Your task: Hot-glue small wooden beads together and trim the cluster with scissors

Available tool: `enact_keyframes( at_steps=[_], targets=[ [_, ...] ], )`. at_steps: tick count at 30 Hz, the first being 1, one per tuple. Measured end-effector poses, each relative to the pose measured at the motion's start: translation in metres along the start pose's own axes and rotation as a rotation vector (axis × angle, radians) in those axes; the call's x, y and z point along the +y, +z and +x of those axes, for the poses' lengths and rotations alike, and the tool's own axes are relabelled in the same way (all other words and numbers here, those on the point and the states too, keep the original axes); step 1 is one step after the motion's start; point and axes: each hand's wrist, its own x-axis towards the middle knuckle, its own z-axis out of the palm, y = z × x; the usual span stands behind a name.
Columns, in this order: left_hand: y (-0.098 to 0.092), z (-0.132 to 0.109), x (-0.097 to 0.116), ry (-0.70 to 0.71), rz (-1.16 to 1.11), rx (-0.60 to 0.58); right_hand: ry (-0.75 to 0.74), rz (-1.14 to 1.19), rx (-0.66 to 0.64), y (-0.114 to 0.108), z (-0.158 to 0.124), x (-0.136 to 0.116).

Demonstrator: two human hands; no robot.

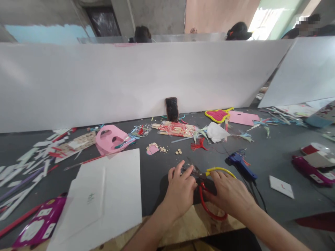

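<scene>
My left hand (180, 190) rests on the dark table near its front edge, fingers curled over a small clear packet (192, 170). My right hand (230, 195) lies just to its right, fingers bent down over a black flat piece (206, 190). Red-handled scissors (209, 207) lie between and under both hands. A yellow cord (220, 170) arcs just past my right fingers. What the fingers pinch is hidden.
A blue glue gun (239, 161) with its cable lies right of my hands. White sheets (110, 195) sit to the left, with a pink mask (112, 138), stick bundle (175, 129), phone (172, 108) against a white partition (131, 76), beads and scraps beyond.
</scene>
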Motion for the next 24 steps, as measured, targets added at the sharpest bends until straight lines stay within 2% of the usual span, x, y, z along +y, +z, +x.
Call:
enact_keyframes(
  at_steps=[4, 8, 11, 14, 16, 18, 24],
  targets=[
    [0.001, 0.0, -0.006, -0.068, -0.044, 0.06, 0.032, 0.039, -0.006, 0.001, -0.005, 0.004],
    [-0.012, -0.003, -0.024, -0.186, -0.223, 0.314, 0.123, 0.185, 0.006, 0.004, -0.017, 0.026],
    [-0.02, -0.007, -0.037, -0.3, -0.358, 0.411, 0.23, 0.57, 0.045, 0.012, -0.031, 0.044],
    [-0.02, -0.011, -0.038, -0.396, -0.522, 0.37, 0.279, 1.024, 0.063, 0.019, -0.044, 0.05],
    [-0.015, -0.012, -0.032, -0.428, -0.63, 0.336, 0.256, 1.204, 0.049, 0.019, -0.049, 0.046],
    [-0.01, -0.013, -0.025, -0.446, -0.722, 0.306, 0.206, 1.213, 0.04, 0.013, -0.051, 0.036],
    [0.0, -0.011, -0.012, -0.367, -0.918, 0.279, 0.024, 0.803, 0.03, -0.001, -0.048, 0.007]
  ],
)
